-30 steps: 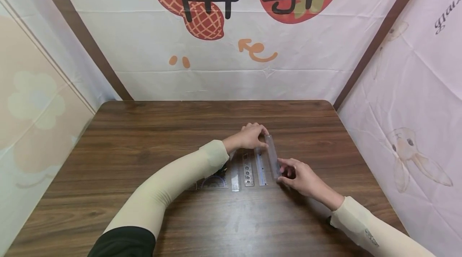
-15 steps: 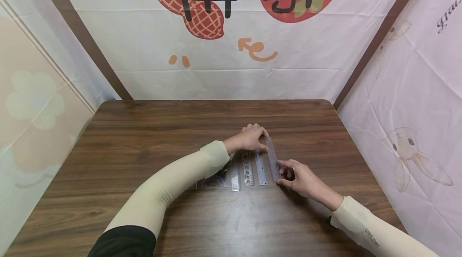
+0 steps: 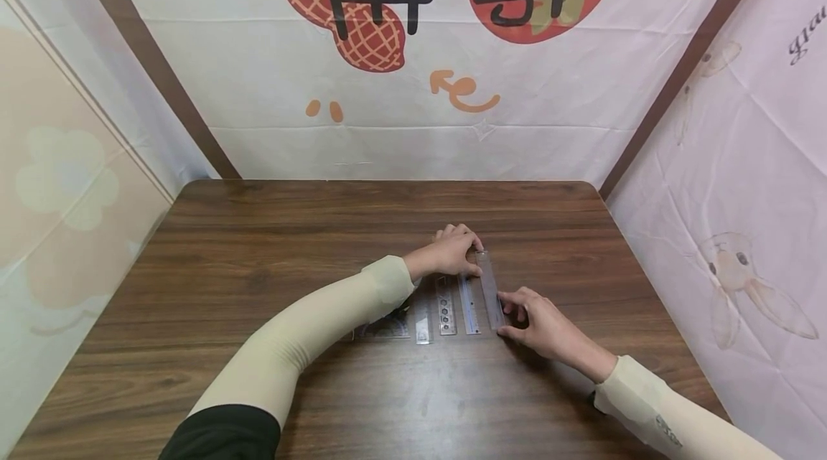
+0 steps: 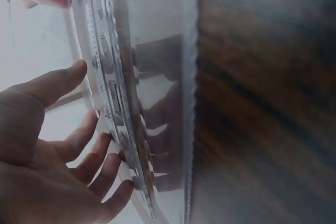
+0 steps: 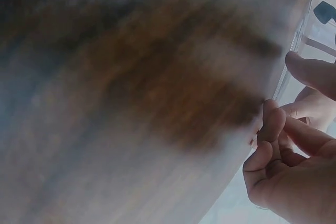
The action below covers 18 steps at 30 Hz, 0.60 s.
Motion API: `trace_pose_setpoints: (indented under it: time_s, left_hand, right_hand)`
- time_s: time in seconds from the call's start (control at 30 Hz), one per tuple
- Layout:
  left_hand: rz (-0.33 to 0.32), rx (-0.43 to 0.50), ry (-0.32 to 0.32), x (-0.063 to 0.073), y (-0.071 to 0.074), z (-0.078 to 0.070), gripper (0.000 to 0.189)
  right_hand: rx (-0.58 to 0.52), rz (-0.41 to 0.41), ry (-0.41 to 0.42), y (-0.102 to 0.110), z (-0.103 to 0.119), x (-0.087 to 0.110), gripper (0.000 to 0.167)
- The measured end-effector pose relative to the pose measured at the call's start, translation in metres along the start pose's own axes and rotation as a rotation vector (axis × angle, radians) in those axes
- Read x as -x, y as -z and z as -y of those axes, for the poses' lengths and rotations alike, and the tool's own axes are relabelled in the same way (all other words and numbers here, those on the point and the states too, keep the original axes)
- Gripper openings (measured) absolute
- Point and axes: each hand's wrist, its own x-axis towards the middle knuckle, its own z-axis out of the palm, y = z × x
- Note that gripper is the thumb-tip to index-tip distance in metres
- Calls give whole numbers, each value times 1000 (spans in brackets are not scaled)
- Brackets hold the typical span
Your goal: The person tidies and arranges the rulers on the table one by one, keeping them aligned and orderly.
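Observation:
A clear plastic ruler (image 3: 489, 288) lies at the right end of a row on the table. My left hand (image 3: 454, 252) is at its far end, thumb and fingertips spread and touching its edge. In the left wrist view the fingers (image 4: 100, 156) look slightly bent. My right hand (image 3: 543, 320) touches the ruler's near right corner, with thumb and forefinger apart. To the left lie a ruler with a blue strip (image 3: 469, 306), a template ruler with hexagon cutouts (image 3: 446, 309), and another clear ruler (image 3: 423, 324). A protractor-like piece (image 3: 388, 329) is partly hidden under my left sleeve.
The brown wood-grain table (image 3: 271, 230) has rounded far corners. A printed white cloth (image 3: 258, 87) hangs behind it, and more cloth panels stand along both sides. Dark wood blurs across most of the right wrist view.
The rightmost ruler has shifted slightly towards me, and both hands have moved with it. The other drawing tools look the same.

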Motion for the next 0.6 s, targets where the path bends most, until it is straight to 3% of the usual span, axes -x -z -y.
trace_pose_setpoints:
  time_s: [0.6]
  left_hand:
    - [2,-62,-5,4,0,-2,47]
  right_hand:
    - [15,7,-23,-3,4,-1,58]
